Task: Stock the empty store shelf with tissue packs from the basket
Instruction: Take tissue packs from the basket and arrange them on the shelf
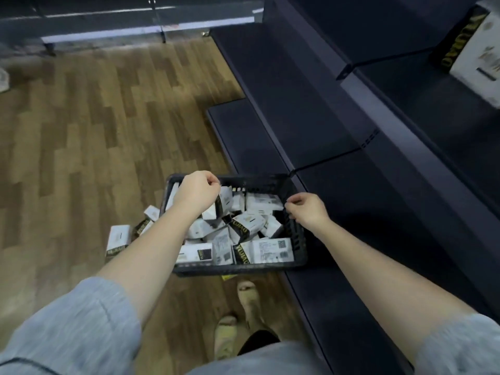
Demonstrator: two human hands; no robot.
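Beside the shelf (270, 85): your basket (296, 240) sits on the floor against its base.
Tissue packs (272, 250): heaped inside the basket; a few lie on the floor left of it.
Left hand (198, 189): curled above the basket's far-left corner; grip unclear.
Right hand (307, 208): fingers pinching the basket's right rim.

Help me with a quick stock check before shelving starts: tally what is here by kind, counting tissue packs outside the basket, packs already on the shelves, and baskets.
Tissue packs on the floor left of the basket: 3 visible, partly hidden by the arm
Tissue packs on the shelves: 1
Baskets: 1, holding a jumble of packs too overlapped to count
Total: 5
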